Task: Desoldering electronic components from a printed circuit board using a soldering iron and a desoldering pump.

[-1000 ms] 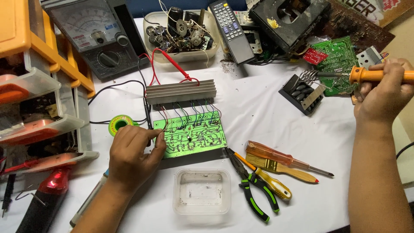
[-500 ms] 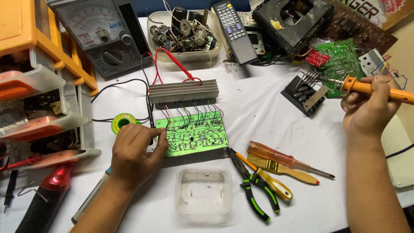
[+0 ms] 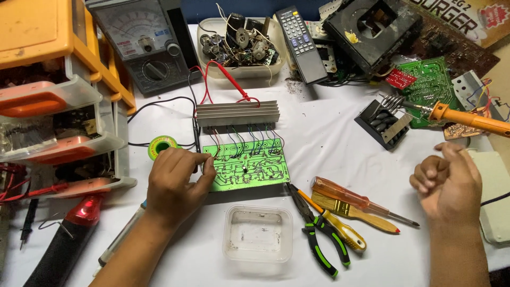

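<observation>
My left hand [image 3: 175, 183] rests on the left edge of a green circuit board [image 3: 249, 167], fingers curled against it. Thin wires join the board to a grey finned heat sink [image 3: 237, 112] just behind it. My right hand [image 3: 449, 183] hovers at the right, loosely curled and holding nothing. An orange-handled soldering iron [image 3: 467, 118] sits in its spring stand [image 3: 383, 123] beyond that hand.
Clear plastic tub [image 3: 257, 234], pliers [image 3: 319, 231], a brush [image 3: 353, 212] and a screwdriver [image 3: 358, 199] lie in front. An analog multimeter [image 3: 146, 42], remote control [image 3: 300, 37], parts bowl [image 3: 239, 45], solder spool [image 3: 162, 144] and orange drawer unit [image 3: 48, 90] stand behind and left.
My right hand set the soldering iron in its stand, let go and drew back toward me. My left hand stayed on the board.
</observation>
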